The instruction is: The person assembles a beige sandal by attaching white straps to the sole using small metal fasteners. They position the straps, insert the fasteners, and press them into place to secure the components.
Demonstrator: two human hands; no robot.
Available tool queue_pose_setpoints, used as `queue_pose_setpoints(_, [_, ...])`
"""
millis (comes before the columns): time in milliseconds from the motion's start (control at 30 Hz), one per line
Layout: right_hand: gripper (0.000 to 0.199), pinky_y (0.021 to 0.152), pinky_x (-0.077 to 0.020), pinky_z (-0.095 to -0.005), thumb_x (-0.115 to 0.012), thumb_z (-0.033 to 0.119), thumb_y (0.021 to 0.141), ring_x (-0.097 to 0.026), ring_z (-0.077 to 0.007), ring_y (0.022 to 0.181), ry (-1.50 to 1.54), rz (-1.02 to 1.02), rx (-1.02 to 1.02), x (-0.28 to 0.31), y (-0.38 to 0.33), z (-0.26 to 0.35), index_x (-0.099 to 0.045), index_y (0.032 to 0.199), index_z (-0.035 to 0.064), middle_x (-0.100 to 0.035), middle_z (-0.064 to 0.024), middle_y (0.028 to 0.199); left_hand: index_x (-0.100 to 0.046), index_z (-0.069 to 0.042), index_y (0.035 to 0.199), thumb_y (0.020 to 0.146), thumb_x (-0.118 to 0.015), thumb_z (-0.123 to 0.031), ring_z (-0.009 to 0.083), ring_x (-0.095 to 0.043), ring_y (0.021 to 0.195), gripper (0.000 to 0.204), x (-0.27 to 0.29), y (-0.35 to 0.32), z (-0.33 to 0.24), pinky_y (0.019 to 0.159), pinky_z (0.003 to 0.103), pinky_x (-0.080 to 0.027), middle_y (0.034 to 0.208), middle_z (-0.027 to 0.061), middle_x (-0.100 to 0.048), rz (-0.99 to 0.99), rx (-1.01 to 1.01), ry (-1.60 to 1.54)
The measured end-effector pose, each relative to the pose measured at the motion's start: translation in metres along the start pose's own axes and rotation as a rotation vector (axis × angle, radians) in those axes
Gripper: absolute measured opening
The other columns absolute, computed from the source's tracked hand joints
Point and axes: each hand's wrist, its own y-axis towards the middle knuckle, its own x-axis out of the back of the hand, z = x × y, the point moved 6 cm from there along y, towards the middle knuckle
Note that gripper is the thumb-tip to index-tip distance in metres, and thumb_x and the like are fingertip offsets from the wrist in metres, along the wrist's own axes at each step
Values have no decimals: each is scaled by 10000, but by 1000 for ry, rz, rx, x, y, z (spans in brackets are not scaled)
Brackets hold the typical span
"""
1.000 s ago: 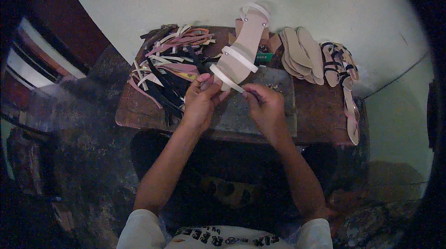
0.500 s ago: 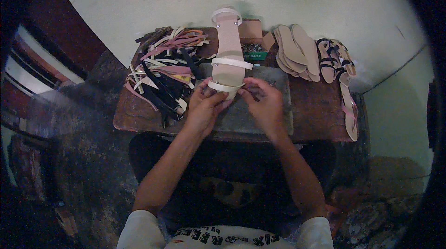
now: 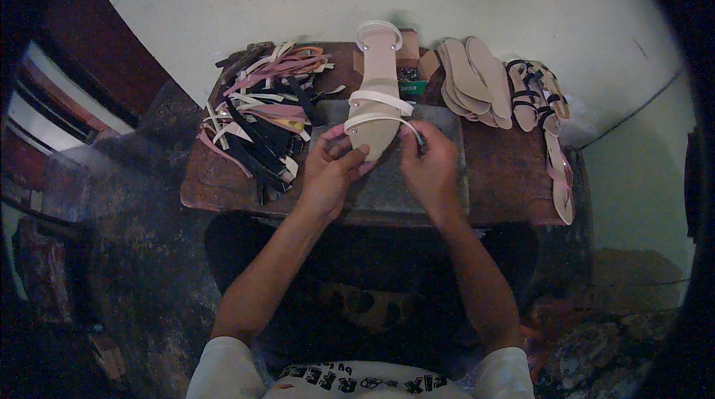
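Observation:
A pale pink-beige sandal (image 3: 381, 67) is held up over the table, its far end pointing to the wall. White straps cross it at the far end, in the middle and near my hands, with shiny studs at their edges. My left hand (image 3: 328, 174) grips the near end of the sole, thumb on top and fingers beneath. Between the thumb and fingers of my right hand (image 3: 432, 168) is the free right end of the nearest white strap (image 3: 380, 120), which bows out past the sole's edge. My right fingertips partly hide that end.
Below the sandal lies a grey slab (image 3: 387, 194) on the wooden table (image 3: 514, 183). Loose straps (image 3: 261, 119) pile up at left. An open box (image 3: 410, 78) of small metal pieces stands behind. Beige soles (image 3: 477, 82) and finished sandals (image 3: 527, 97) lie at right.
The sandal has shifted right and slightly toward me, baring its near tip. My right hand has moved right and a little down, drawing the nearest strap's end away from the sole.

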Motion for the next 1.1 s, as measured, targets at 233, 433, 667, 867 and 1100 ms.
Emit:
queue_pose_setpoints(233, [192, 730, -521, -436, -671, 73, 830, -655, -369, 809, -184, -17, 125, 4, 0, 16, -699, 1005, 0, -662, -188, 889, -348, -30, 1315, 881, -630, 50, 257, -617, 1067, 524, 0, -1, -2, 869, 366, -585, 1206, 143, -530, -19, 14, -16])
queue_pose_setpoints(433, [186, 718, -524, -418, -670, 28, 812, -655, -355, 809, -149, 44, 76, 0, -2, 11, -692, 995, 1, -655, -175, 876, -348, -33, 1311, 873, -629, 58, 262, -618, 1070, 527, 4, 2, 2, 869, 372, -584, 1203, 139, -539, -10, -3, 2])
queue_pose_setpoints(667, [144, 675, -540, -346, -676, 45, 864, -687, -206, 725, 253, 69, -259, -2, 1, -8, -662, 995, -12, -697, -146, 861, -357, -33, 1315, 859, -634, 64, 274, -611, 1096, 543, 2, -1, 4, 913, 404, -563, 1186, 147, -553, -60, 31, 6])
queue_pose_setpoints(867, [137, 654, -552, -292, -645, -2, 885, -679, -162, 722, 469, 36, -362, -9, -1, -14, -651, 1021, -20, -701, -104, 860, -363, -4, 1323, 860, -629, 62, 292, -602, 1121, 538, -4, -3, 9, 974, 437, -534, 1192, 156, -564, 39, 55, -106])
queue_pose_setpoints(1100, [209, 706, -559, -293, -668, -2, 870, -685, -178, 804, 514, 61, -357, -21, -7, -27, -657, 1078, -21, -711, -117, 908, -405, 7, 1316, 865, -626, 64, 282, -605, 1119, 505, 0, -3, 17, 948, 411, -556, 1219, 154, -563, -55, 78, -52])
